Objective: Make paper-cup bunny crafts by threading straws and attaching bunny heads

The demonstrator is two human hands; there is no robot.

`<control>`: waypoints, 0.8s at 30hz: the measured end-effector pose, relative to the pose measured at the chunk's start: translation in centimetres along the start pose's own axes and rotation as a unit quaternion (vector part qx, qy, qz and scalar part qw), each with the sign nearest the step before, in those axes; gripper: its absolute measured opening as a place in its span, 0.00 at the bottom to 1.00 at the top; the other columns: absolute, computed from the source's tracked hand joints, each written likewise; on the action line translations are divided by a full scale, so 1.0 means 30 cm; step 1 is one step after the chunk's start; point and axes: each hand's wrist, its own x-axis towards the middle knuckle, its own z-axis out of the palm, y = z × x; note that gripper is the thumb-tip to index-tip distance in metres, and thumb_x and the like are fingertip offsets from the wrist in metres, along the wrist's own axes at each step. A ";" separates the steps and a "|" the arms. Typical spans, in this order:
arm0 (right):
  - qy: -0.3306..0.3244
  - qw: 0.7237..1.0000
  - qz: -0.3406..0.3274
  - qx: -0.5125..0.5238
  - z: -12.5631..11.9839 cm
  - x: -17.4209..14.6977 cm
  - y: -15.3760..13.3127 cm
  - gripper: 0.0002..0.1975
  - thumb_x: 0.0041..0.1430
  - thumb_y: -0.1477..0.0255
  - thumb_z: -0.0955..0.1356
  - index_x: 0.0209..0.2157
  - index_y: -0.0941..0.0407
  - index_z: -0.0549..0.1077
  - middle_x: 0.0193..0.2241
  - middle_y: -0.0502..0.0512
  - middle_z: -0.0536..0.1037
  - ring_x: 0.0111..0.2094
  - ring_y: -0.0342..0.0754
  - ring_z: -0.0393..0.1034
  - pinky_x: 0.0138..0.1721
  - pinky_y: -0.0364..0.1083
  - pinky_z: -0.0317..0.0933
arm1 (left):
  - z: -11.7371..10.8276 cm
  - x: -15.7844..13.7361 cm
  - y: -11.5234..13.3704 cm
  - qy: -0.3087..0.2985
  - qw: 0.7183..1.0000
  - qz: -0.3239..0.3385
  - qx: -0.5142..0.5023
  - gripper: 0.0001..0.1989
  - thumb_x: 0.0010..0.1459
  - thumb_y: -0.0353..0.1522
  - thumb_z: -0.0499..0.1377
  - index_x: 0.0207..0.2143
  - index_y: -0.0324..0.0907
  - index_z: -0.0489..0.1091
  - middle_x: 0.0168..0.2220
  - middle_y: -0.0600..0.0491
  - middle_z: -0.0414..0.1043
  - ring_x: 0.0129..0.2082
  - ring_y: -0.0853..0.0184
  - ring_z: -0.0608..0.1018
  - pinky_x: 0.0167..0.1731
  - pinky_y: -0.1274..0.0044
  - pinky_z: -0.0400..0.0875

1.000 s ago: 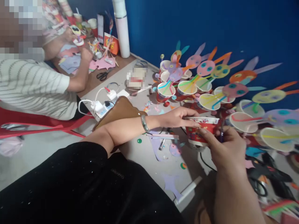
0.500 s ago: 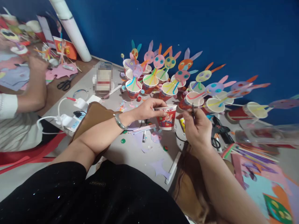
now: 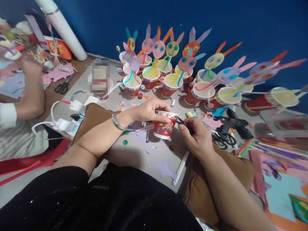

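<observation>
My left hand (image 3: 157,109) is closed on a red printed paper cup (image 3: 164,128), thumb on the outer wall and fingers at the far side. The cup stays upright with its white rim on top. In my right hand (image 3: 196,134) is a small dark pointed tool (image 3: 185,125), its handle mostly covered by my fingers. The tip meets the cup's right side just below the rim; whether it has gone through I cannot tell. Behind the cup stand several paper cups with rabbit-faced paper figures (image 3: 159,49) on coloured strips.
Black-handled scissors (image 3: 223,141) and a black glue gun (image 3: 233,123) lie at the right. A white marker (image 3: 180,168) and a lilac paper scrap (image 3: 165,170) are near my lap. Left are a power strip (image 3: 74,126) and a co-worker's arm (image 3: 32,89).
My right hand has brought the dark tool from upright, apart from the cup, to the cup's right side. The cup has moved slightly left and down. The view has shifted.
</observation>
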 end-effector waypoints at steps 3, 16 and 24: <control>0.012 1.000 -0.011 -0.008 0.006 -0.007 -0.004 0.16 0.67 0.54 0.67 0.36 0.53 0.72 0.23 0.50 0.74 0.23 0.46 0.66 0.27 0.46 0.57 | -0.006 0.002 -0.006 0.000 1.000 0.021 0.016 0.13 0.53 0.37 0.72 0.35 0.37 0.79 0.34 0.50 0.80 0.33 0.72 0.77 0.35 0.80 0.72; 0.020 0.998 0.009 -0.061 0.032 -0.017 -0.014 0.15 0.64 0.55 0.68 0.37 0.54 0.74 0.23 0.51 0.75 0.22 0.46 0.67 0.27 0.46 0.58 | 0.034 0.015 -0.056 0.070 0.997 0.017 0.018 0.22 0.53 0.46 0.72 0.35 0.36 0.74 0.33 0.51 0.78 0.32 0.72 0.76 0.36 0.78 0.73; 0.041 0.993 -0.009 -0.114 0.042 -0.026 -0.012 0.19 0.67 0.53 0.65 0.37 0.55 0.76 0.22 0.53 0.75 0.22 0.46 0.66 0.26 0.45 0.55 | 0.027 0.022 -0.062 0.102 0.992 0.031 0.066 0.22 0.51 0.46 0.73 0.30 0.37 0.72 0.30 0.53 0.76 0.30 0.73 0.74 0.36 0.77 0.72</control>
